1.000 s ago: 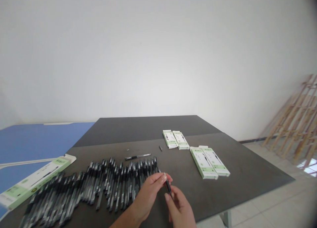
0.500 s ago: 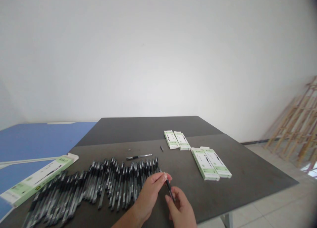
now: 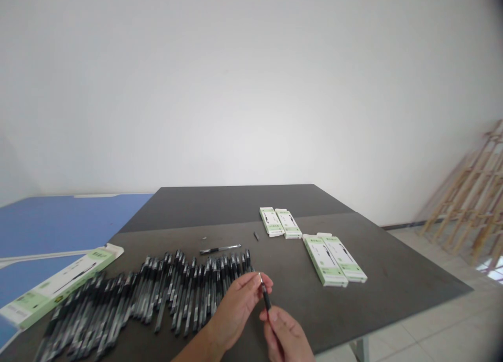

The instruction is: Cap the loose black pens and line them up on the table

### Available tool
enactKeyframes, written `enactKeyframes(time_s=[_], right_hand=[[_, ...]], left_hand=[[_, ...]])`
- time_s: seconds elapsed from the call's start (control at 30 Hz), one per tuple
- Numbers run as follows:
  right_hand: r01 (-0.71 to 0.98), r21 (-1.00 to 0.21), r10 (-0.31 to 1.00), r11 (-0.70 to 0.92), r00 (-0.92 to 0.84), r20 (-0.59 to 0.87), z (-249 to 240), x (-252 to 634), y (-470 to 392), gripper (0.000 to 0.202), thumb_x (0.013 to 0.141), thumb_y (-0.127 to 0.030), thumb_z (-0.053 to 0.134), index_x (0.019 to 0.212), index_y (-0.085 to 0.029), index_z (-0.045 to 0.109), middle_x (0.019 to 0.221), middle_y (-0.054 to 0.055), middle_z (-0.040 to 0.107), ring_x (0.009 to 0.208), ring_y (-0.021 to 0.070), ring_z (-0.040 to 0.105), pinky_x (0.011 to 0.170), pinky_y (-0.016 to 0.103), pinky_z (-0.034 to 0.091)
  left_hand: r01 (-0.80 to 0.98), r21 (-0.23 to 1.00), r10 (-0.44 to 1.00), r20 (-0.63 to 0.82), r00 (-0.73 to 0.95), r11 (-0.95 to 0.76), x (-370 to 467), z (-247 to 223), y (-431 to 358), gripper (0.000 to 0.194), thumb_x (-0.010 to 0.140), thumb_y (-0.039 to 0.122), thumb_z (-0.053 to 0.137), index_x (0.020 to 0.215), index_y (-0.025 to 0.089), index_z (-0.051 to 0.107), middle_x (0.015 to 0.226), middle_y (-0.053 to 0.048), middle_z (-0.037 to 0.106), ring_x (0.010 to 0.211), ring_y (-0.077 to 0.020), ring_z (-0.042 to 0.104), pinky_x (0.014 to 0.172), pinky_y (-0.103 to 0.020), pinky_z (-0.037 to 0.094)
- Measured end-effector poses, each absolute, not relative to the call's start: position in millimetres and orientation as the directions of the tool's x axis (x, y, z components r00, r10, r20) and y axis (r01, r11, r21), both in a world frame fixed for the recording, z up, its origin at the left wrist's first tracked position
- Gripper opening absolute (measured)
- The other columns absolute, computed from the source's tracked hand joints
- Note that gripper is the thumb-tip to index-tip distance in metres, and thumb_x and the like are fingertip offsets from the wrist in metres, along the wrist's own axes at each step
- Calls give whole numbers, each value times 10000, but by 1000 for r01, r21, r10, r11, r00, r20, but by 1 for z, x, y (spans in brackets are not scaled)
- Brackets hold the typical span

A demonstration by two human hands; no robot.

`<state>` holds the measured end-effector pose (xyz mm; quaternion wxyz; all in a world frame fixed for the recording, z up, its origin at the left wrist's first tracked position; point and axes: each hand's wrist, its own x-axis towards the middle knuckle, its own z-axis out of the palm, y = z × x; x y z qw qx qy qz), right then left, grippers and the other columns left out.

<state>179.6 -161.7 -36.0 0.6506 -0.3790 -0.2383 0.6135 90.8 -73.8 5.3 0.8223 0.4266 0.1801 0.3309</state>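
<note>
A pen (image 3: 266, 298) with a black grip slants between my two hands at the front of the dark table. My left hand (image 3: 238, 305) is closed, thumb and fingertips pinching around the pen's upper, pointed end. Lower down, the fingers of my right hand (image 3: 286, 331) are wrapped round the barrel, which they partly hide. Just left of my left hand lies a wide row of black-gripped clear pens (image 3: 184, 288), side by side. A single pen (image 3: 220, 249) rests crosswise behind that row. One small dark piece, perhaps a pen cap (image 3: 257, 236), lies farther back.
Two green-and-white pen boxes (image 3: 334, 260) lie at the right, with two more boxes (image 3: 280, 223) behind them. Another long box (image 3: 63, 286) stands at the left edge of the table (image 3: 236, 205), beside a blue surface (image 3: 70, 220). Wooden racks (image 3: 467, 199) lean at the far right.
My right hand has slid slightly down and back along the pen, so more of the black grip and tip end shows. My left hand stays nearly in place.
</note>
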Motion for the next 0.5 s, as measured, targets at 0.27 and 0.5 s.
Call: enactKeyframes(time_s=[0.27,0.5], right_hand=[[-457,-887,929,-68,294,-223,-37,179,-165,488,624,-600,642,761,-135,585,372,-102,390,287,-8,188,326,152,76],[-401,-916,912,-1,376,-166,-42,183,-161,457,590,-575,681,662,-132,591,380,-80,397,333,26,294,354,160,134]], left_hand=[[-428,795,746,-47,664,430,91,3,-73,188,787,291,601,851,131,675,870,-63,633,840,-147,555,841,-280,403],[-326,878,742,-48,668,350,93,2,-75,231,776,343,599,841,136,677,861,-70,639,842,-174,545,815,-295,399]])
